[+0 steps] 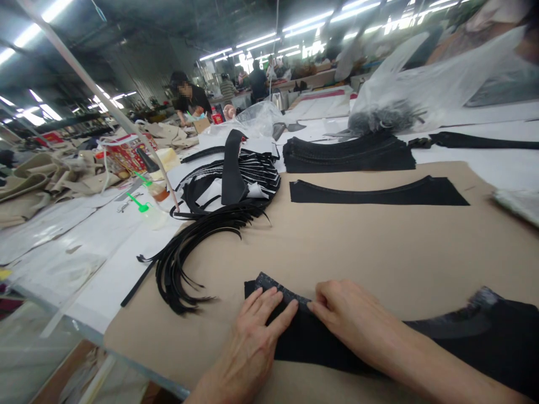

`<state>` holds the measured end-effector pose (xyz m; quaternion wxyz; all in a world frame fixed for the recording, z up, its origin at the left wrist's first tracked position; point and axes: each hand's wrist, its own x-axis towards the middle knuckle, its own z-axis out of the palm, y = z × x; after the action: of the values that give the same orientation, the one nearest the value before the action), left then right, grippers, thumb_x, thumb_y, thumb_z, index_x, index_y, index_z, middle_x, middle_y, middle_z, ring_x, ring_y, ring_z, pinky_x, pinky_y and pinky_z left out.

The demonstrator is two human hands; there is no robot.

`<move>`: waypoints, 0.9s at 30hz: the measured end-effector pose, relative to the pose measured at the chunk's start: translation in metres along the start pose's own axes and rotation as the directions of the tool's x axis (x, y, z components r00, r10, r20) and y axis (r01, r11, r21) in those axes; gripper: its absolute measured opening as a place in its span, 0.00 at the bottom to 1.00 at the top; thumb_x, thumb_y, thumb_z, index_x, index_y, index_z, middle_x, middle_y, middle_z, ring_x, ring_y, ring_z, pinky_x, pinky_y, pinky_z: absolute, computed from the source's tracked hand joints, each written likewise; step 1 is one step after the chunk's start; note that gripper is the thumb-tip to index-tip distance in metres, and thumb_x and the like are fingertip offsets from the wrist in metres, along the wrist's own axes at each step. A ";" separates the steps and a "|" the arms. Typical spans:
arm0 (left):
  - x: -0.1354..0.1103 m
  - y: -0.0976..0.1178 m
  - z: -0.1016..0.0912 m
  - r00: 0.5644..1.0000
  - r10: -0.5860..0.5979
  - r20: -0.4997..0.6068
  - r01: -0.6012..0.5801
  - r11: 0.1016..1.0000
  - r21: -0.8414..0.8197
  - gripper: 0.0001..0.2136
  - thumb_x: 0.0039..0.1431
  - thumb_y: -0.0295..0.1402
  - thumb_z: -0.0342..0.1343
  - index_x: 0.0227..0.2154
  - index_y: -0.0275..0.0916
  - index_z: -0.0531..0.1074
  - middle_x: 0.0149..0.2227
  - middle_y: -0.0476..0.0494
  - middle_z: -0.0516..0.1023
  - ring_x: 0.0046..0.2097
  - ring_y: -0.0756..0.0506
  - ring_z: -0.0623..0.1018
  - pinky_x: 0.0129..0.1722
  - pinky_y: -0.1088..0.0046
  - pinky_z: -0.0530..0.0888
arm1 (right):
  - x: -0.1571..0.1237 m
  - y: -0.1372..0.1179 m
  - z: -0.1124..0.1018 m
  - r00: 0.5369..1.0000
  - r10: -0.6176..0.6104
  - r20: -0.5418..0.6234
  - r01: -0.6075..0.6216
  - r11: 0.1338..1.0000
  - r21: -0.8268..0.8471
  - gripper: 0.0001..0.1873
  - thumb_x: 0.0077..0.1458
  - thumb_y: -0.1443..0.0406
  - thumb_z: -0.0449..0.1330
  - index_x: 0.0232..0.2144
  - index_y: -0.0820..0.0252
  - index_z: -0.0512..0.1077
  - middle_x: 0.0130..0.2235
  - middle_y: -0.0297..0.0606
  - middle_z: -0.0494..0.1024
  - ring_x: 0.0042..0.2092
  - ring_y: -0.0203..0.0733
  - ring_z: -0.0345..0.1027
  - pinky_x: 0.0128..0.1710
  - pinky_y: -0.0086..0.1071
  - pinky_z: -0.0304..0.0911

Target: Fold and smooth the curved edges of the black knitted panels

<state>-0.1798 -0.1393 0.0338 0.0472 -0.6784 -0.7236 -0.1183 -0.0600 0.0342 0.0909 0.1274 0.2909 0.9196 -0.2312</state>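
A black curved piece of material [320, 339] lies on the tan board in front of me. Along its upper curved edge runs a dark grey, speckled strip [275, 282], whose left end sticks up past the edge. My left hand [256, 325] rests on the left part of this strip, its fingers stretched out and apart. Beside it, my right hand [345, 306] has thumb and curled fingers closed at the strip's edge; the fingertips partly hide what they grip. Under my right forearm the piece continues to the right, where a loose strip end [484, 297] curls up.
Beyond my hands lie a single black curved piece [379, 192] and a stack of black pieces [349, 154]. To the left are a bundle of thin black strips [177, 264], a pile of striped pieces [261, 174] and green-tipped bottles [147, 210]. A person [191, 98] works further back.
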 end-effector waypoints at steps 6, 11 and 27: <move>0.000 0.002 -0.005 0.997 0.081 -0.017 -0.079 0.992 0.096 0.30 0.60 0.19 0.41 0.61 0.54 0.59 0.55 0.36 0.69 0.59 0.40 0.68 0.55 0.46 0.69 | 0.017 0.014 -0.015 0.991 -0.037 0.126 0.015 0.986 0.168 0.08 0.49 0.66 0.56 0.21 0.61 0.72 0.22 0.36 0.74 0.24 0.35 0.65 0.22 0.27 0.50; -0.001 0.005 -0.001 0.991 0.109 -0.081 -0.095 0.983 0.157 0.25 0.63 0.22 0.46 0.59 0.55 0.62 0.54 0.35 0.69 0.59 0.39 0.69 0.56 0.46 0.68 | 0.022 0.006 -0.020 0.974 -0.018 0.224 -0.045 0.962 0.269 0.09 0.47 0.67 0.55 0.17 0.61 0.68 0.16 0.33 0.69 0.20 0.34 0.62 0.19 0.26 0.50; -0.002 0.010 0.000 0.994 0.086 -0.069 -0.069 0.973 0.221 0.25 0.60 0.20 0.39 0.61 0.32 0.58 0.55 0.36 0.71 0.59 0.41 0.67 0.64 0.50 0.52 | 0.006 0.019 -0.001 0.981 -0.033 0.194 -0.005 0.981 0.195 0.13 0.51 0.65 0.53 0.19 0.63 0.70 0.18 0.37 0.72 0.19 0.33 0.61 0.19 0.26 0.48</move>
<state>-0.1694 -0.1404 0.0350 0.1540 -0.6916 -0.7029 -0.0625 -0.0535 0.0518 0.0831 0.1866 0.2712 0.8777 -0.3482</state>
